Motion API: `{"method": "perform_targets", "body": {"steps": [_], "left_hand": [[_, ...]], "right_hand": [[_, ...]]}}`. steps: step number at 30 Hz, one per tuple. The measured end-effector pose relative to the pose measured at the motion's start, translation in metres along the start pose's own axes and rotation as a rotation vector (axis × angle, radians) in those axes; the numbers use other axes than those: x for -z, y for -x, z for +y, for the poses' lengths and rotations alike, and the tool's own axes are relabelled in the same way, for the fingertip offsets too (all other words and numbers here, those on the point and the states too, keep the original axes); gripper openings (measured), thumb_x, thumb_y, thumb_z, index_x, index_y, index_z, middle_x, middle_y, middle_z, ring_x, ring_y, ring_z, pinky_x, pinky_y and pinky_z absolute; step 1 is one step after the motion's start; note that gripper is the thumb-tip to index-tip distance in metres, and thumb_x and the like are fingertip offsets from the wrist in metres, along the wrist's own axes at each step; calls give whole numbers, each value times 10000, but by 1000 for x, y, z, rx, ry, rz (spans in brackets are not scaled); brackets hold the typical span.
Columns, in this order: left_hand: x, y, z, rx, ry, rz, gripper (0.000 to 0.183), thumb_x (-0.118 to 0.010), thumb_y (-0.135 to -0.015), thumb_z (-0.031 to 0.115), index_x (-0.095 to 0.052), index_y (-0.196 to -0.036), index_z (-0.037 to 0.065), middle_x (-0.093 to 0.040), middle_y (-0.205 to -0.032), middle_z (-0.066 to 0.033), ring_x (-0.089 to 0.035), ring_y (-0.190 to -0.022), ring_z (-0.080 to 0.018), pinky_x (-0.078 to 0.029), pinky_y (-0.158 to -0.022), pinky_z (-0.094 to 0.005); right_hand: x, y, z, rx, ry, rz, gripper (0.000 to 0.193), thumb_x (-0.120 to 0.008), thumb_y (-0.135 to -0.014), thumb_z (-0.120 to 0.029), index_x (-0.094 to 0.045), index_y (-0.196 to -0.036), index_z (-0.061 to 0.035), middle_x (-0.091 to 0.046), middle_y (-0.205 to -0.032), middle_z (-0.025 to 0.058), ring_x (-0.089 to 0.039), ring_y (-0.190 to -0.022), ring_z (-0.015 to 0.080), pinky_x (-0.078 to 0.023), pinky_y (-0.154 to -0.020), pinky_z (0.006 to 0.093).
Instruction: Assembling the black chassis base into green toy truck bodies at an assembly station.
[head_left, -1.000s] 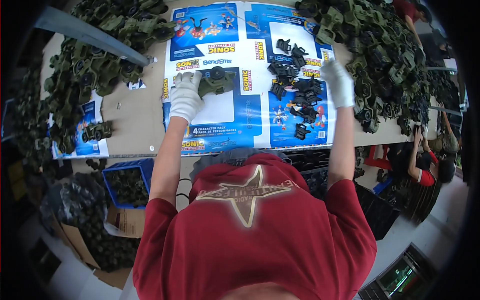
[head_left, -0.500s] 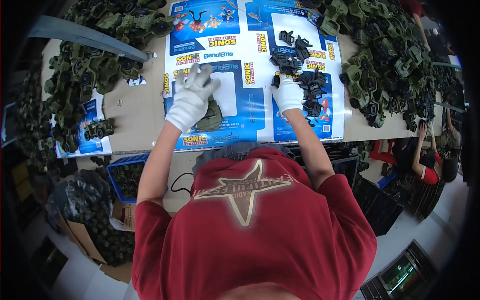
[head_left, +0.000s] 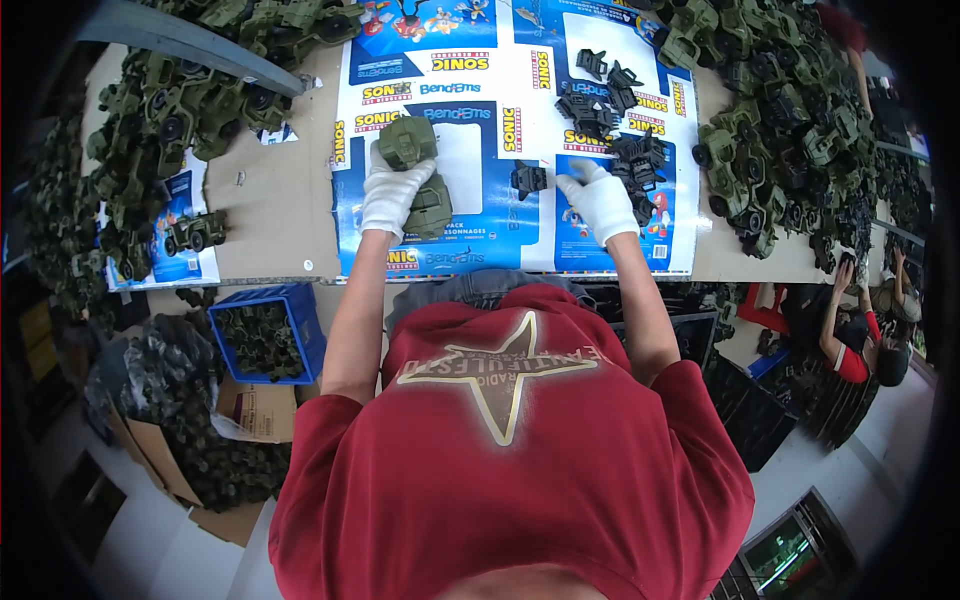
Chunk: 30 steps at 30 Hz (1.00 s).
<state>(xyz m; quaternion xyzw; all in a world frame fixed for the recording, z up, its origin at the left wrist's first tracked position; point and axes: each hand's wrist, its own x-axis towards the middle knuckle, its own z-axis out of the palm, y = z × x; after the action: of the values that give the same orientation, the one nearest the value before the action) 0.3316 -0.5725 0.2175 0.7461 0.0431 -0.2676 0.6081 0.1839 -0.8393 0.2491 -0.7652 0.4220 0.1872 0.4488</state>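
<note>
My left hand (head_left: 393, 193), in a white glove, grips an olive green toy vehicle body (head_left: 414, 172) over the blue printed cardboard sheet (head_left: 480, 160) on the table. My right hand (head_left: 601, 201), also gloved, rests on the sheet with its fingers pointing left toward a small black plastic part (head_left: 528, 179). I cannot tell whether the fingertips touch that part. A loose heap of similar black parts (head_left: 620, 125) lies just beyond my right hand.
Piles of green toy vehicles (head_left: 790, 130) fill the table's right side, and more green toy vehicles (head_left: 150, 130) fill the left. A blue crate (head_left: 262, 332) of green parts and cardboard boxes (head_left: 190, 440) sit lower left. Another person (head_left: 860, 330) crouches at the right.
My right hand came back from the right-hand pile to the sheet's middle near a black part. My left hand has turned the green body and drawn it closer.
</note>
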Motion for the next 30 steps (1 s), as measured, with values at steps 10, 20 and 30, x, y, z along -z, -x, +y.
{"method": "perform_targets", "body": {"steps": [10, 20, 30], "left_hand": [[18, 51, 50, 6, -13, -554, 907, -844, -725, 229, -364, -1463, 11, -633, -1225, -125, -634, -1063, -184, -508, -915, -302], [1, 80, 69, -53, 56, -705, 813, -803, -779, 167, -375, -1447, -10, -632, -1183, -133, -608, -1058, -186, -496, -918, -312], [-2, 85, 73, 34, 135, -691, 789, -804, -775, 168, -401, -1434, 4, -647, -1155, -133, -631, -1035, -174, -525, -881, -302]], "right_hand": [[-30, -28, -10, 581, -378, -185, 520, -655, -930, -216, -507, -1399, -48, -663, -1177, 84, -600, -1054, 124, -477, -898, 279], [-26, 5, -28, 577, -904, -761, 602, -609, -954, -346, -472, -1396, 39, -559, -1369, 97, -499, -1242, 149, -411, -965, 261], [-32, 5, -23, 567, -979, -747, 657, -715, -881, -302, -484, -1390, 43, -564, -991, -53, -471, -898, 54, -397, -903, 232]]}}
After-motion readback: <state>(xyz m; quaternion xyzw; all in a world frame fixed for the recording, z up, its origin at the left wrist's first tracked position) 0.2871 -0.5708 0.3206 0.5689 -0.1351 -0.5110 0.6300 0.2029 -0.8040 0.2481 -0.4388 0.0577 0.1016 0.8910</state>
